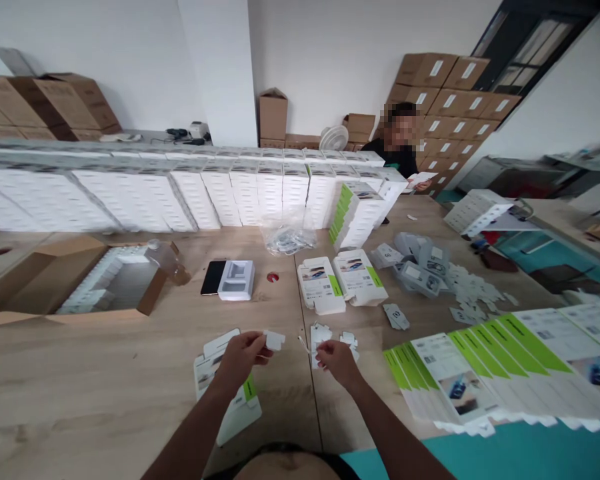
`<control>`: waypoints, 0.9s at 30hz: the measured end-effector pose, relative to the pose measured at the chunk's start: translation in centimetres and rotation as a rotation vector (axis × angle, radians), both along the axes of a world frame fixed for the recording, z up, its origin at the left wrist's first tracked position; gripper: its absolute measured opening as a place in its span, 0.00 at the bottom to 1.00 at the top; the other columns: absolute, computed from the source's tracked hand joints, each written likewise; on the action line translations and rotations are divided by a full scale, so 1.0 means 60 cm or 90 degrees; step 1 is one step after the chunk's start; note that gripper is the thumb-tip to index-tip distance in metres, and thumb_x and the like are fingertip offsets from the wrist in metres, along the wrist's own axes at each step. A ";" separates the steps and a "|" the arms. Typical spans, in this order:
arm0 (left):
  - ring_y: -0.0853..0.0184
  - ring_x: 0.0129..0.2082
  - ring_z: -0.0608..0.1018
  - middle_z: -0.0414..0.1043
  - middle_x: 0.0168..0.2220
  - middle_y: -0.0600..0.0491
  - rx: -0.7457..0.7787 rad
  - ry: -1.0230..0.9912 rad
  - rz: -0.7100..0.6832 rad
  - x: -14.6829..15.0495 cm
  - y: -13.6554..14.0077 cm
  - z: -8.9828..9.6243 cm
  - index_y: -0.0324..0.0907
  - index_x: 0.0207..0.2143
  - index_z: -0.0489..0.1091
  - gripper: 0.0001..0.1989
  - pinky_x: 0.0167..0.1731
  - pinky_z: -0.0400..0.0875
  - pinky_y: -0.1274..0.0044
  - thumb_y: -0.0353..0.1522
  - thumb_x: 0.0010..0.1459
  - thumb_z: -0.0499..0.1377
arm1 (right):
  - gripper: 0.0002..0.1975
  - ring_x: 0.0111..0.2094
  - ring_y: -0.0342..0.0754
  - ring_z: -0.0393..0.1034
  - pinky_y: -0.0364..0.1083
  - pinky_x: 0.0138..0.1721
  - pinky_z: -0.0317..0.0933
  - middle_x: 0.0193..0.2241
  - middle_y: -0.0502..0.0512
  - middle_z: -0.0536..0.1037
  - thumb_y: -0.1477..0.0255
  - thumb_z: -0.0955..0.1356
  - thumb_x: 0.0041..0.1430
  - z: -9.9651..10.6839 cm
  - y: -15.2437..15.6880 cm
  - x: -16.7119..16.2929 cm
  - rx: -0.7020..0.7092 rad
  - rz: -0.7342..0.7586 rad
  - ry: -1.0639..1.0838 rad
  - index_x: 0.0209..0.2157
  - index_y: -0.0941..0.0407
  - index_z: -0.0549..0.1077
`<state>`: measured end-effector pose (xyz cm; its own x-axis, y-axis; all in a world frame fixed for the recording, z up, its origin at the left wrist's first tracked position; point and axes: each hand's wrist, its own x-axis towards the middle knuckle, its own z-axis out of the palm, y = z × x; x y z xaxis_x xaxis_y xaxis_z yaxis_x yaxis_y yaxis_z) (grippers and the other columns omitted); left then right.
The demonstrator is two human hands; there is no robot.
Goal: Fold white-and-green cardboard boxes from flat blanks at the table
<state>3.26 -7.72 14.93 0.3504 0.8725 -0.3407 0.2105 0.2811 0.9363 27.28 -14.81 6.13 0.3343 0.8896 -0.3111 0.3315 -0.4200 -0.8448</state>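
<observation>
My left hand pinches a small white box between thumb and fingers. Under that hand lies a flat, unfolded white and green printed carton. My right hand is closed in a pinch on a thin white strip; whether it is a cable or a paper tab I cannot tell. Beneath and behind the right hand are small unfolded white box blanks. Two white and green cartons lie just beyond, and a printed card is to their right.
A white insert tray overlaps a black phone. An open cardboard box holds white pieces at left. Clear plastic cases and a fanned row of cartons occupy the right. Stacked white boxes line the back; a person sits beyond.
</observation>
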 end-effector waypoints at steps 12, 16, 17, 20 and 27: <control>0.68 0.26 0.74 0.73 0.25 0.51 -0.074 -0.046 0.071 -0.076 -0.046 -0.108 0.37 0.33 0.74 0.22 0.24 0.66 0.79 0.47 0.47 0.64 | 0.15 0.46 0.54 0.72 0.50 0.50 0.60 0.41 0.61 0.80 0.76 0.61 0.60 0.007 -0.008 -0.023 -0.025 0.249 -0.350 0.39 0.56 0.80; 0.68 0.23 0.72 0.71 0.21 0.52 -0.043 -0.054 0.051 -0.073 -0.061 -0.121 0.37 0.30 0.75 0.19 0.23 0.64 0.79 0.45 0.49 0.62 | 0.15 0.47 0.53 0.71 0.49 0.49 0.61 0.40 0.61 0.79 0.79 0.62 0.58 0.030 -0.001 -0.056 -0.009 0.312 -0.371 0.37 0.56 0.80; 0.68 0.23 0.71 0.70 0.21 0.53 -0.037 -0.053 0.051 -0.075 -0.064 -0.122 0.37 0.29 0.75 0.18 0.23 0.63 0.79 0.45 0.50 0.62 | 0.14 0.46 0.55 0.72 0.50 0.49 0.62 0.38 0.62 0.79 0.80 0.63 0.57 0.034 0.000 -0.063 -0.011 0.320 -0.370 0.33 0.57 0.80; 0.69 0.23 0.71 0.69 0.20 0.54 -0.022 -0.045 0.053 -0.084 -0.073 -0.123 0.37 0.29 0.76 0.17 0.23 0.63 0.79 0.44 0.50 0.61 | 0.13 0.46 0.55 0.72 0.51 0.49 0.63 0.38 0.63 0.79 0.75 0.62 0.60 0.041 0.002 -0.088 0.010 0.333 -0.345 0.34 0.58 0.79; 0.66 0.26 0.74 0.74 0.24 0.52 0.008 -0.001 0.034 -0.093 -0.090 -0.121 0.38 0.31 0.77 0.16 0.27 0.67 0.77 0.42 0.53 0.59 | 0.10 0.29 0.47 0.71 0.45 0.33 0.63 0.26 0.52 0.78 0.66 0.69 0.51 0.027 -0.001 -0.164 0.049 0.263 0.191 0.33 0.58 0.78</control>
